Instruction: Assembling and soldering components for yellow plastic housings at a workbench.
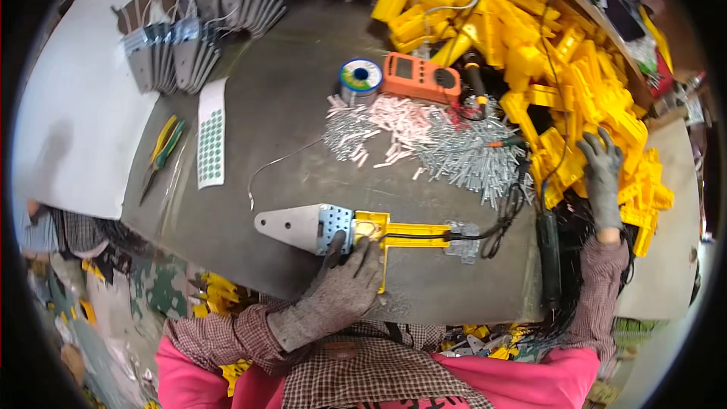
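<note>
My left hand (344,280), in a grey glove, holds down a yellow plastic housing (415,235) near its joint with a pointed grey metal blade (291,227). A light blue perforated plate (335,229) covers the blade's wide end. Along the housing's narrow arm runs a black cable (424,236), passing a clear plastic piece (462,242) at the right end. My right hand (603,178), also gloved, reaches to the edge of a big pile of yellow plastic parts (564,91). Its fingers are apart and lie against the parts, with nothing visibly gripped.
Beyond the housing lie metal pins (469,155), pale pink sleeves (397,125), a solder reel (360,79) and an orange multimeter (421,77). Pliers (163,151) and a sticker sheet (212,136) are at left, bundled blades (182,49) behind. A dark-handled tool (549,257) stands near my right forearm.
</note>
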`<state>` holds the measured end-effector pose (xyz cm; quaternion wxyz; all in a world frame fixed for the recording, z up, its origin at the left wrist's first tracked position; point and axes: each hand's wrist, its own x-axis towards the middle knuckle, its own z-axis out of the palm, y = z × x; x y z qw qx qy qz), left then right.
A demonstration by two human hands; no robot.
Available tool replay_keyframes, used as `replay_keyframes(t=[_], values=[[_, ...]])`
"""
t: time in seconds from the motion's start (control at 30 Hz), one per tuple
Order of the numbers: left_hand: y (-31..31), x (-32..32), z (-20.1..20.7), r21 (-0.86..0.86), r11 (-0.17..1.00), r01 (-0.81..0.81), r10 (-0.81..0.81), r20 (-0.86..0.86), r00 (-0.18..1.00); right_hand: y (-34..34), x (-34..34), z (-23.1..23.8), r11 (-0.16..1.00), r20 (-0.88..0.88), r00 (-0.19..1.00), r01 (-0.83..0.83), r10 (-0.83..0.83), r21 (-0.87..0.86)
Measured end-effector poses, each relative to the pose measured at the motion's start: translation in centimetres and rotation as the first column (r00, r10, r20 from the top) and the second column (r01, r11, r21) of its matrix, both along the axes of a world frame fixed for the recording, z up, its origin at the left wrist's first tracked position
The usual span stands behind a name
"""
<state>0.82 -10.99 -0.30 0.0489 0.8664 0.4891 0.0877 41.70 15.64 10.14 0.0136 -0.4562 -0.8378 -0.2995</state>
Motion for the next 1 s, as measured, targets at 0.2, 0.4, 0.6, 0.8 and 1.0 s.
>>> replay_keyframes(t=[0.2,0.4,0.6,0.8,1.0], values=[[-0.3,-0.6,-0.9,0.013,1.0,-0.005,0.005,0.01,1.0,-3.7,1.0,1.8,0.997,-0.29,0.957,0.003,-0.025,-0.077],[-0.4,0.1,-0.6,-0.002,1.0,-0.02,0.02,-0.054,0.998,-12.4,-1.8,-2.9,0.98,-0.929,-0.369,-0.195,-0.028,0.048],[-0.3,-0.4,-1.4,0.037,0.999,0.018,-0.016,-0.038,0.999,-17.1,-19.9,-7.7,0.786,-0.884,-0.189,-0.56,-0.427,-0.261],[-0.2,-0.3,-1.6,0.043,0.999,0.021,-0.019,-0.061,0.998,-17.5,-21.1,-8.1,0.756,-0.827,-0.011,-0.413,-0.562,-0.508],[-0.5,-1.9,-1.2,-0.036,0.995,0.096,-0.091,0.11,0.99,-17.5,-23.5,-7.8,0.564,-0.62,0.768,-0.443,-0.163,-0.697]])
